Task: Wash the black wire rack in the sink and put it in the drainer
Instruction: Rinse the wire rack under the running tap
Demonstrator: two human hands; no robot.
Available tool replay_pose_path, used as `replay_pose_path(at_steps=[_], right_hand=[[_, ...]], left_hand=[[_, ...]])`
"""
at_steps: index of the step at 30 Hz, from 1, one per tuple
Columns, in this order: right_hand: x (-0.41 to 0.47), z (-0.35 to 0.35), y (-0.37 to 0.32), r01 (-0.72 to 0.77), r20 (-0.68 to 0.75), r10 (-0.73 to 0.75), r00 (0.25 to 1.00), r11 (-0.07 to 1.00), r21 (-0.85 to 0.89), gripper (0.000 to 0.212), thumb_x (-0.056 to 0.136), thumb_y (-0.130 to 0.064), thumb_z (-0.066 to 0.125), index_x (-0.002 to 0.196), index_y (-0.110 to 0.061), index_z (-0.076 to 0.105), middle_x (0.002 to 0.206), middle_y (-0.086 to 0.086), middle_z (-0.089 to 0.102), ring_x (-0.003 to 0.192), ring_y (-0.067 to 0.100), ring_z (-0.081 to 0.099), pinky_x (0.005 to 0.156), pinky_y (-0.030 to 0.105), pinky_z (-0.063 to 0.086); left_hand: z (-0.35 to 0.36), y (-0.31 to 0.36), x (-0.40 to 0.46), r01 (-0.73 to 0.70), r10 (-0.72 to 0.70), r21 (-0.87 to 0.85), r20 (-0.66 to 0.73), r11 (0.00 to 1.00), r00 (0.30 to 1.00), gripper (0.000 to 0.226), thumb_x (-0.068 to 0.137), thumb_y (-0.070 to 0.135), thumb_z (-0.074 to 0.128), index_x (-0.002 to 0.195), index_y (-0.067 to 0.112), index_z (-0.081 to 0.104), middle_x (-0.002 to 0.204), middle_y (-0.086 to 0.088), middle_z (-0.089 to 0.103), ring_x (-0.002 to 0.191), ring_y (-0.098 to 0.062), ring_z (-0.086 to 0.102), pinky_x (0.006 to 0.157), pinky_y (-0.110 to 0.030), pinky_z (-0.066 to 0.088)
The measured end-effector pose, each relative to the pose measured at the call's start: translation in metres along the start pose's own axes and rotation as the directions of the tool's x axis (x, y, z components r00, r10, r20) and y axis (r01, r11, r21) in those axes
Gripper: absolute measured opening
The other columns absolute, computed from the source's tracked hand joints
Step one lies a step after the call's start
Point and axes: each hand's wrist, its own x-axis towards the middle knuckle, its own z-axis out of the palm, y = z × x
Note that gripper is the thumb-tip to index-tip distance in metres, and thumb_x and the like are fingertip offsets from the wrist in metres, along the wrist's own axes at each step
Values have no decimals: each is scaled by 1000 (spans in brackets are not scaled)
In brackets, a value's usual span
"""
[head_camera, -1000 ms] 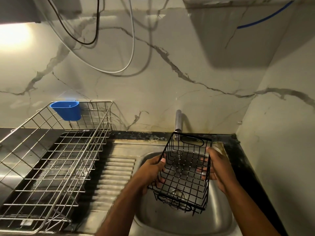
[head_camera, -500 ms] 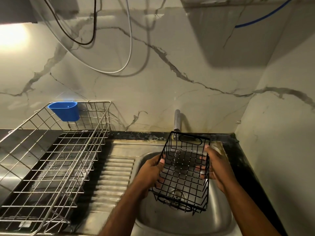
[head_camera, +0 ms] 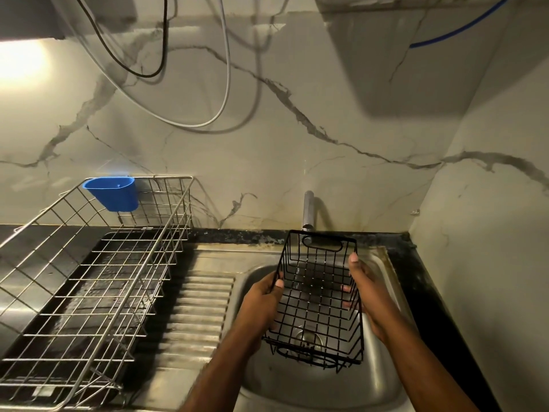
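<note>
Right now my left hand grips the left wall of the black wire rack, thumb hooked over the top rim and fingers curled through the mesh. My right hand holds the opposite wall the same way, thumb lying up along the rim, fingertips poking in between the wires. I hold the rack tilted in the air over the sink, its open top facing me and its far end raised toward the tap.

It is a small rectangular basket of thin, dark-coated wire in a square grid, with a flat oval handle loop at each short end. Through its mesh I can see the round metal drain.

Beneath it, the sink is a smooth, dull stainless-steel bowl with rounded corners and a ribbed draining board pressed in on its left. Farther left sits the drainer, a shiny open grid of silver wire over a dark wet tray, with a blue plastic cup hung on its back rail. Behind everything, pale marble-patterned tiles with grey veins cover the wall.
</note>
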Motion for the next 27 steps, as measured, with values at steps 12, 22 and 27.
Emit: replay_pose_path(at_steps=[12, 22, 27], right_hand=[[4, 4, 3, 13, 3, -13, 1000, 1000, -28, 64, 91, -67, 48, 147, -37, 41, 150, -1, 46, 112, 19, 61, 85, 46, 60], [3, 4, 3, 23, 8, -22, 1000, 998, -53, 75, 83, -77, 45, 147, -38, 41, 152, -2, 44, 124, 24, 56, 96, 52, 54], [4, 4, 3, 34, 11, -34, 999, 999, -38, 69, 90, -71, 42, 149, -36, 39, 153, -1, 44, 112, 16, 60, 96, 51, 54]], left_hand=[[-5, -3, -2, 8, -7, 32, -29, 999, 1000, 37, 108, 31, 47, 144, 33, 53, 111, 7, 64, 80, -19, 62, 51, -24, 48], [-5, -6, 2, 5, -4, 8, -28, 1000, 1000, 37, 108, 32, 47, 144, 36, 52, 116, 2, 65, 91, -21, 64, 54, -25, 48], [-3, -10, 8, 3, -2, 5, -40, 1000, 999, 38, 107, 32, 47, 145, 35, 51, 129, -3, 65, 108, -33, 66, 58, -27, 48]])
